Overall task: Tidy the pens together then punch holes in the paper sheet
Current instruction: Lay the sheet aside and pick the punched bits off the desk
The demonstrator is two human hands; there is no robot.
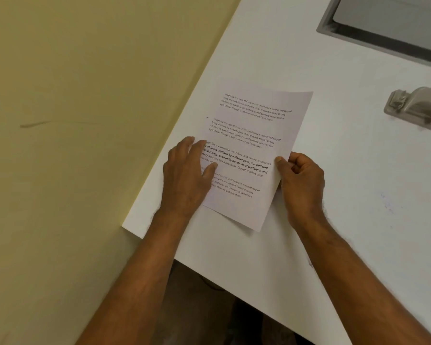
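A printed paper sheet (254, 145) lies flat on the white table (358, 195), a little right of the middle of the frame, turned at an angle so its top corner points toward the upper right. Four blocks of text run across it, one of them partly in bold.

The left hand (187, 175) rests palm down on the sheet's left edge, fingers spread and relaxed, pressing the paper to the table rather than gripping anything. The right hand (300, 180) is curled at the sheet's right edge, pinching that edge between thumb and bent fingers.

Toward the right edge of the frame, well apart from the sheet, sits a grey hole punch (416, 108) on the table. In the upper right corner there is a grey recessed tray (383, 43) set into the tabletop. A yellowish wall (85, 120) fills the left side.
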